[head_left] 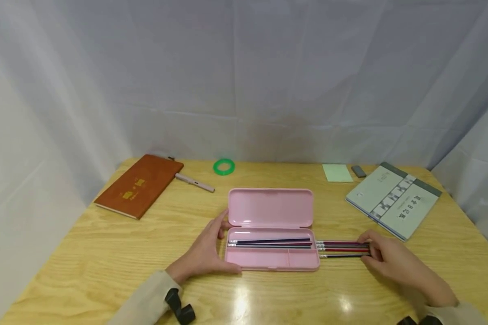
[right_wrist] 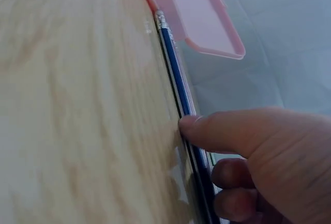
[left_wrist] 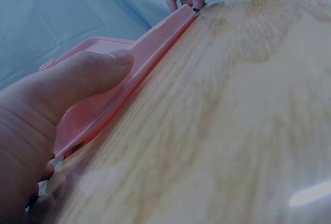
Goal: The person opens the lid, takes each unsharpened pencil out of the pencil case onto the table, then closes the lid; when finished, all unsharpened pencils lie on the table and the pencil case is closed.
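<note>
A pink pencil case (head_left: 260,259) lies on the table with its lid (head_left: 270,207) raised. Several pencils (head_left: 268,243) lie in its long rear compartment; a small divider splits the front part. My left hand (head_left: 205,250) holds the case's left end, thumb along the front wall and fingers toward the hinge side. To the right of the case, a row of pencils (head_left: 337,249) lies with silver ends toward it. My right hand (head_left: 394,259) grips their far ends. In the right wrist view, the thumb presses the nearest, dark blue pencil (right_wrist: 175,63), with other fingers curled beside it.
A brown notebook (head_left: 142,187) and a grey pen (head_left: 195,183) lie at the back left. Behind the case is a green tape ring (head_left: 215,167). Toward the back right are a pale green note pad (head_left: 337,173), a grey eraser (head_left: 358,171) and light-coloured notebooks (head_left: 394,198).
</note>
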A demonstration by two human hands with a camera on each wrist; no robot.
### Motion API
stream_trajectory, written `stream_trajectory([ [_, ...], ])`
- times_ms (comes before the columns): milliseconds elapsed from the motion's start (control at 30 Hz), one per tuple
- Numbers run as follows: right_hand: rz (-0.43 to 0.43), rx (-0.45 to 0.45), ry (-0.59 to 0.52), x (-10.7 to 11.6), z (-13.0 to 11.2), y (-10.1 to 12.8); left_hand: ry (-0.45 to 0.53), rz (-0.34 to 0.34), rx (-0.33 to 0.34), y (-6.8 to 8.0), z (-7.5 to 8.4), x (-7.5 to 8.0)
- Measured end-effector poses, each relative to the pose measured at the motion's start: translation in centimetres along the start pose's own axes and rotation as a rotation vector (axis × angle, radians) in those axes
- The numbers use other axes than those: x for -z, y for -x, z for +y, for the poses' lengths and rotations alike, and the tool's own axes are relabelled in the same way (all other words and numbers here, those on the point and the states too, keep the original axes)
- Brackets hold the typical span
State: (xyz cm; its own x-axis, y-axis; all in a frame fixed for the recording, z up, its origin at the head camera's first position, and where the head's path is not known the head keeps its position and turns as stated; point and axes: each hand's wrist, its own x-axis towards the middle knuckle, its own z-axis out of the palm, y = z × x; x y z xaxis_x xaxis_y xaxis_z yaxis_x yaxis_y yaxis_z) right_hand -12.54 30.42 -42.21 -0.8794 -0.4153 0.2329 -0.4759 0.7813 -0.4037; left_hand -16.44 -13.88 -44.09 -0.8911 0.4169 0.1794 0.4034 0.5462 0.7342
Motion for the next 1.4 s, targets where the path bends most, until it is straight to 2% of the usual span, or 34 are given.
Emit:
stream_trajectory([
  [267, -0.006, -0.072, 0.104, -0.5, -0.8, -0.9, -0.016, 0.003, 0.006, 0.2, -0.1, 0.1],
  [400, -0.024, -0.065, 0.058, -0.6, -1.8, -2.0, -0.024, -0.004, 0.012, 0.2, -0.2, 0.2],
  [500, -0.020, -0.013, -0.004, -1.1, -3.2, -3.7, -0.024, -0.004, 0.015, 0.2, -0.1, 0.3],
  [600, -0.005, 0.096, -0.022, -2.3, -5.0, -5.9, -0.021, -0.003, 0.007, 0.2, -0.1, 0.3],
  [700, -0.034, 0.187, -0.029, -3.7, -6.7, -8.0, -0.014, -0.001, -0.008, 0.1, -0.1, 0.3],
  [867, -0.091, 0.234, 0.057, -5.3, -8.8, -10.6, -0.011, -0.001, -0.020, 0.1, -0.2, 0.2],
  [1000, -0.106, 0.269, 0.140, -6.4, -10.0, -11.8, -0.005, -0.003, -0.022, 0.2, -0.2, 0.2],
  [1100, -0.090, 0.248, 0.145, -6.5, -10.3, -11.9, -0.006, -0.001, -0.025, 0.2, -0.2, 0.1],
  [1200, -0.066, 0.190, 0.116, -5.3, -10.1, -11.1, -0.011, -0.005, -0.030, 0.2, -0.2, 0.0],
  [1300, -0.026, 0.139, 0.074, -3.3, -8.8, -9.2, -0.011, -0.008, -0.029, 0.2, -0.2, 0.0],
  [1400, 0.042, 0.109, 0.055, -1.5, -6.4, -6.2, -0.012, -0.008, -0.030, 0.0, -0.2, -0.1],
])
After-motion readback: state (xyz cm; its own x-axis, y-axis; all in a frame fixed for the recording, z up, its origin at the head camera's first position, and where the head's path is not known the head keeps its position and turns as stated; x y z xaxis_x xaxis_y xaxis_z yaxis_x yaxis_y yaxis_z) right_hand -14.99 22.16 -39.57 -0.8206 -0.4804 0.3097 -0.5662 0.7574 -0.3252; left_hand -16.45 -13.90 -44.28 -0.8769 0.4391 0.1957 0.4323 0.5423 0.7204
